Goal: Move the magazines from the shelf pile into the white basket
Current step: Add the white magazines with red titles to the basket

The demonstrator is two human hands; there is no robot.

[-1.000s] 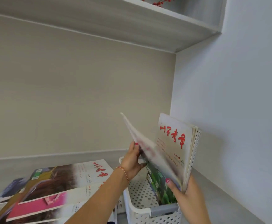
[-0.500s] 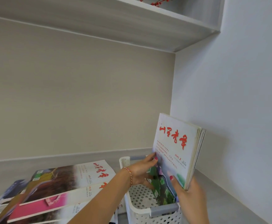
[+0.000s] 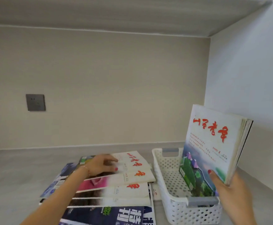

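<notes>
Your right hand (image 3: 230, 189) grips a bundle of magazines (image 3: 213, 143) upright inside the white basket (image 3: 170, 189) near the shelf's right end, thumb clamped on the cover, while your left hand (image 3: 101, 164), having let go of them, now rests open-fingered on the shelf pile (image 3: 124, 187).

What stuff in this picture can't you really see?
- Head view: the bottoms of the standing magazines are hidden by the white basket wall and the right hand.
- Lower magazines in the shelf pile are covered by upper ones and the left hand.
- The dark magazine is cut off by the bottom edge.
- Small cover print is blurred.
</notes>
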